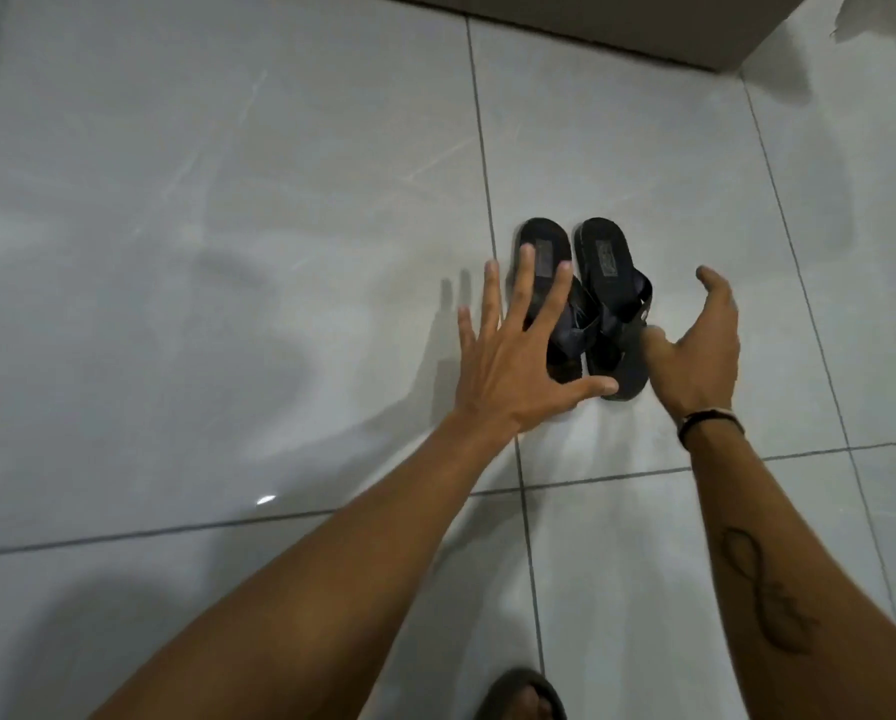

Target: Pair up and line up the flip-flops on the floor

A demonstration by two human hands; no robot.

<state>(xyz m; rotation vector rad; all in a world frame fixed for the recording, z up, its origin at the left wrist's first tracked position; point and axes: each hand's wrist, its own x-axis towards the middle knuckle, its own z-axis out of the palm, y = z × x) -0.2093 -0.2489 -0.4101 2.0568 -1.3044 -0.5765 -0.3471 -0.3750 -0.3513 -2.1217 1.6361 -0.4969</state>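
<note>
Tiled floor (279,200), on which a black flip-flop pair (612,304) is set side by side, long axes running away from the wearer; left hand (513,366), splayed and empty, is held over the left one; right hand (705,350), loosely open, is beside the right one, equally near.

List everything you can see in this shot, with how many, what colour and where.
flip-flops: two, black with crossed straps, side by side on the floor at centre, between the hands
floor tiles: pale grey, glossy, dark grout lines, filling the view
box-like object: one, brown, top edge, far side of the floor
dark shape: one, bottom edge, partly cut off; cannot tell what it is
wristband: one, dark, on the right wrist
left hand: open, fingers spread over the left flip-flop
right hand: open, beside the right flip-flop
</note>
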